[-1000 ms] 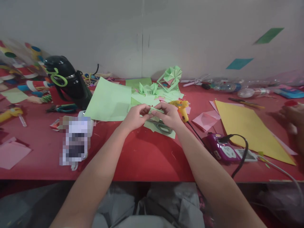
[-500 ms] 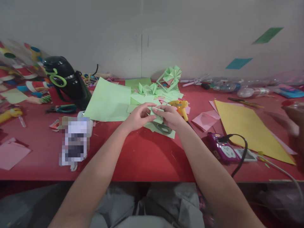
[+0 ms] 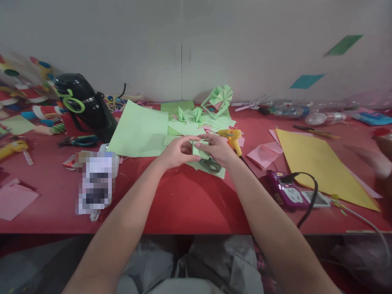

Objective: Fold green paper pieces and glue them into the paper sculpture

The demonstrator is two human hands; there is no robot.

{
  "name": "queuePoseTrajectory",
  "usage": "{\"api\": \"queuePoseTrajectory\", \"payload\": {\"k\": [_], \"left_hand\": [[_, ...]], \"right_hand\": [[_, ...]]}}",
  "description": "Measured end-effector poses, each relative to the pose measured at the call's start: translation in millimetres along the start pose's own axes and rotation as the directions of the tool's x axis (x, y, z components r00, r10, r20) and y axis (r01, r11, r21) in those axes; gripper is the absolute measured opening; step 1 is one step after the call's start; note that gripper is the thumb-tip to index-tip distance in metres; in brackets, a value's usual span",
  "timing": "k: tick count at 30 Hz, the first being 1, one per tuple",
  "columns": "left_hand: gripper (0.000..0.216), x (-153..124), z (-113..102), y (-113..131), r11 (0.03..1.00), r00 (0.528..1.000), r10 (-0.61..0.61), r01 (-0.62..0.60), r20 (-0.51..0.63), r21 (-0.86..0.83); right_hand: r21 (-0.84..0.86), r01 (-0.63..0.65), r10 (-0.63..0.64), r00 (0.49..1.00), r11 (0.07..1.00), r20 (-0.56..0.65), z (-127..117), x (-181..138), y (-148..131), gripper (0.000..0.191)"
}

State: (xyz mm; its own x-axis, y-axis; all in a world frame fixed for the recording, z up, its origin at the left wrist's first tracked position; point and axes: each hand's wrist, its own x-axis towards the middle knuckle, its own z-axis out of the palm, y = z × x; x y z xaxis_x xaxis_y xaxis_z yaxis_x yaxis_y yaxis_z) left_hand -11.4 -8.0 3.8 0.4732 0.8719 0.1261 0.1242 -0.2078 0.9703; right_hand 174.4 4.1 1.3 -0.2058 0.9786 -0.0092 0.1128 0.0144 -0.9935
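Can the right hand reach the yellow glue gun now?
Probably yes: the glue gun lies just beside the right hand, nothing between, though it and the left hand pinch a green paper.

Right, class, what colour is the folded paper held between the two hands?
The folded paper is light green, clearest in the head view.

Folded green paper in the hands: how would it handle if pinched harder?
The folded green paper looks thin, so probably easily crushed. Its folds likely stiffen it somewhat. The left hand and right hand hold it by fingertips, suggesting little weight.
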Motion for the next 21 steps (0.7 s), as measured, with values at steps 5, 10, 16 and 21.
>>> {"api": "queuePoseTrajectory", "payload": {"k": [5, 10, 16, 21], "left_hand": [[0.060, 2.3, 0.2, -5.5, 1.000, 0.997, -0.007, 0.009, -0.081, 0.028], [0.059, 5.9, -4.7, -10.6, 0.998, 0.972, -0.032, 0.044, -0.231, 0.047], [0.059, 7.8, -8.0, -15.2, 0.996, 0.953, -0.088, 0.094, -0.290, 0.007], [0.058, 8.3, -7.7, -15.8, 0.994, 0.948, -0.092, 0.106, -0.306, 0.031]], "right_hand": [[-0.246, 0.104, -0.136, 0.984, 0.964, -0.117, 4.4, 2.9, 6.8, 0.050], [-0.604, 0.304, -0.513, 0.834, 0.736, -0.205, -4.7, -1.3, -7.2, 0.031], [-0.808, 0.026, -0.567, 0.725, 0.589, -0.390, -52.1, -10.5, -22.2, 0.048], [-0.724, -0.187, -0.210, 0.883, 0.664, -0.420, -81.6, -13.1, -6.9, 0.081]]}}
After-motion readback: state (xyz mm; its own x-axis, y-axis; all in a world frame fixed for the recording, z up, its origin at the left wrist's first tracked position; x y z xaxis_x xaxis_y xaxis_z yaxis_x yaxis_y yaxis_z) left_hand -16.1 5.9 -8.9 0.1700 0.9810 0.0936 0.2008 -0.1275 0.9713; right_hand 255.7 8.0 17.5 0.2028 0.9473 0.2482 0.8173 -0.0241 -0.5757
